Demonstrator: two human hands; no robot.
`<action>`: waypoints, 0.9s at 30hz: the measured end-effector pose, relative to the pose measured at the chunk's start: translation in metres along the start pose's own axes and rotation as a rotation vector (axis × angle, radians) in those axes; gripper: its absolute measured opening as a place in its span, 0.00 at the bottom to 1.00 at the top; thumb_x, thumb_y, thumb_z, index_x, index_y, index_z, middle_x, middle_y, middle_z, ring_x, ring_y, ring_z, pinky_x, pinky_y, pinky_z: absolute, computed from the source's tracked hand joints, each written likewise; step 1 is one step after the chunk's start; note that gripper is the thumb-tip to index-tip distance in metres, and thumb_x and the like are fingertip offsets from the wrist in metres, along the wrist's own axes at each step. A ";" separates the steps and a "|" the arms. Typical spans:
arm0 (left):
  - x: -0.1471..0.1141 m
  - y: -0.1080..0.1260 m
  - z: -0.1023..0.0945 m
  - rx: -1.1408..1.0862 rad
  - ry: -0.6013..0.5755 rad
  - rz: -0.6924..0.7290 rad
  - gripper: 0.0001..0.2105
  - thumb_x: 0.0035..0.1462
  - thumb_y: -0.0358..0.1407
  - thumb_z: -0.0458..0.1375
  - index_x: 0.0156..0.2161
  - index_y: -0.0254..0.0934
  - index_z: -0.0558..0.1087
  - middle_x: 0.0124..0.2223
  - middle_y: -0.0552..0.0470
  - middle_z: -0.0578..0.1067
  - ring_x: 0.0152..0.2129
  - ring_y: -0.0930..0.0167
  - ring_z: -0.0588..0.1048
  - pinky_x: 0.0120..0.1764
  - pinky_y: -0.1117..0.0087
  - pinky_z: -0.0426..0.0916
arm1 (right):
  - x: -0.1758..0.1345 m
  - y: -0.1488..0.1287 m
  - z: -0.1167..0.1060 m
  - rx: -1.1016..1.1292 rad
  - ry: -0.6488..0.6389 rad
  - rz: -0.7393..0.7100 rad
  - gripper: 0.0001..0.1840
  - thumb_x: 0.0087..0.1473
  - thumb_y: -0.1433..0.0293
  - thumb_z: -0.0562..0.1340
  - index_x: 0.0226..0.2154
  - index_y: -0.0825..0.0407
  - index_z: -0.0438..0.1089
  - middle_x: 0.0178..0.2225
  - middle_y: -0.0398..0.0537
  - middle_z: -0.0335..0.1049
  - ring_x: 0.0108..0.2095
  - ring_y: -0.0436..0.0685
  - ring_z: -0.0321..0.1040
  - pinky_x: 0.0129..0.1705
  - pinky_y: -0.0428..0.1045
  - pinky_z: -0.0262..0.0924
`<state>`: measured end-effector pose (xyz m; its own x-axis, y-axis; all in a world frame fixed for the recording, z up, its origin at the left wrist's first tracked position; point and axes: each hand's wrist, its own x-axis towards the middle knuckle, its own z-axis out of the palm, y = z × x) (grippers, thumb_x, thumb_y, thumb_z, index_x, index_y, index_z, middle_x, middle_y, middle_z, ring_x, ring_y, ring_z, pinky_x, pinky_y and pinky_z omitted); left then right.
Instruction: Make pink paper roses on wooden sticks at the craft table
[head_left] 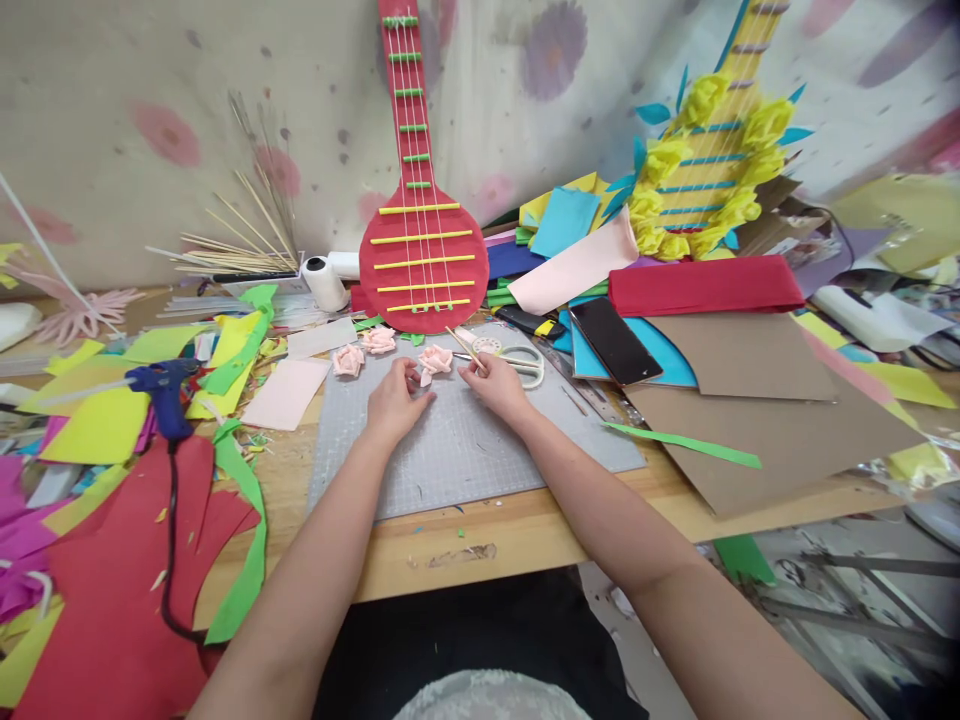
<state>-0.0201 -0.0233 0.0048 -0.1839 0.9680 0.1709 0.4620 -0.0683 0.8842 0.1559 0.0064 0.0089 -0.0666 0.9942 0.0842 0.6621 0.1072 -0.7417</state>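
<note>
My left hand [397, 402] rests on the grey cutting mat [457, 450], its fingers loosely bent and its thumb apart, with nothing visible in it. Just to its right is a pale pink paper rose [435, 361]. Two more pink roses, one [348, 360] further left and one [379, 341] behind the left hand, lie on the mat. Between the fingertips of my right hand [498, 386] is a thin wooden stick [466, 345], slanting up to the left. Scissors [531, 366] with pale handles lie partly hidden behind that hand.
A red paper lute [424, 262] leans at the back, and a yellow one [701, 170] with paper flowers stands right. A blue glue gun [166, 390] lies left among paper scraps. A phone [615, 341] and brown cardboard [765, 430] lie right. Bamboo sticks [240, 255] stand back left.
</note>
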 end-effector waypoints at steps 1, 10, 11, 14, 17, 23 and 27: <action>0.000 0.001 0.002 -0.001 0.016 0.002 0.21 0.34 0.29 0.65 0.38 0.42 0.67 0.30 0.56 0.72 0.23 0.73 0.67 0.33 0.72 0.62 | 0.000 0.000 0.001 -0.003 0.001 -0.008 0.12 0.46 0.59 0.57 0.23 0.51 0.64 0.17 0.38 0.57 0.21 0.49 0.55 0.24 0.44 0.44; 0.004 0.003 0.010 -0.051 0.062 0.058 0.16 0.41 0.25 0.60 0.38 0.43 0.67 0.31 0.55 0.74 0.26 0.71 0.70 0.35 0.73 0.62 | -0.007 -0.008 0.012 -0.110 -0.034 -0.172 0.13 0.48 0.62 0.59 0.38 0.47 0.69 0.20 0.39 0.64 0.23 0.50 0.60 0.26 0.44 0.47; 0.003 0.003 0.010 -0.043 0.066 0.065 0.16 0.41 0.26 0.60 0.38 0.43 0.67 0.31 0.55 0.73 0.26 0.71 0.70 0.35 0.72 0.62 | -0.008 -0.009 0.013 -0.149 -0.027 -0.193 0.14 0.48 0.62 0.59 0.39 0.46 0.68 0.21 0.40 0.65 0.24 0.51 0.61 0.27 0.45 0.48; 0.001 0.003 0.014 0.010 0.074 0.106 0.17 0.41 0.26 0.60 0.39 0.42 0.66 0.31 0.55 0.72 0.28 0.70 0.70 0.39 0.70 0.63 | -0.009 -0.012 0.016 -0.260 0.001 -0.248 0.15 0.49 0.61 0.58 0.41 0.46 0.67 0.24 0.42 0.69 0.26 0.53 0.64 0.28 0.45 0.49; -0.001 0.004 0.018 0.025 0.054 0.139 0.19 0.40 0.25 0.60 0.40 0.42 0.66 0.34 0.53 0.72 0.30 0.70 0.71 0.42 0.68 0.63 | -0.010 -0.015 0.018 -0.322 0.013 -0.257 0.13 0.51 0.61 0.56 0.39 0.47 0.67 0.27 0.44 0.71 0.28 0.54 0.65 0.29 0.46 0.50; -0.003 0.008 0.020 0.011 0.036 0.171 0.19 0.39 0.25 0.60 0.39 0.41 0.65 0.36 0.52 0.72 0.30 0.70 0.71 0.43 0.67 0.63 | -0.010 -0.016 0.018 -0.299 0.019 -0.270 0.11 0.51 0.65 0.55 0.36 0.47 0.69 0.28 0.44 0.72 0.28 0.53 0.65 0.29 0.46 0.50; -0.004 0.009 0.017 0.078 0.054 0.206 0.19 0.39 0.24 0.58 0.40 0.41 0.64 0.32 0.54 0.71 0.28 0.71 0.71 0.40 0.69 0.64 | -0.010 -0.014 0.018 -0.245 0.014 -0.287 0.10 0.51 0.64 0.55 0.34 0.48 0.69 0.27 0.43 0.71 0.28 0.53 0.64 0.28 0.45 0.49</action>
<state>-0.0003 -0.0234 0.0046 -0.1243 0.9211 0.3690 0.5599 -0.2420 0.7924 0.1344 -0.0051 0.0064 -0.2658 0.9237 0.2759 0.7773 0.3746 -0.5055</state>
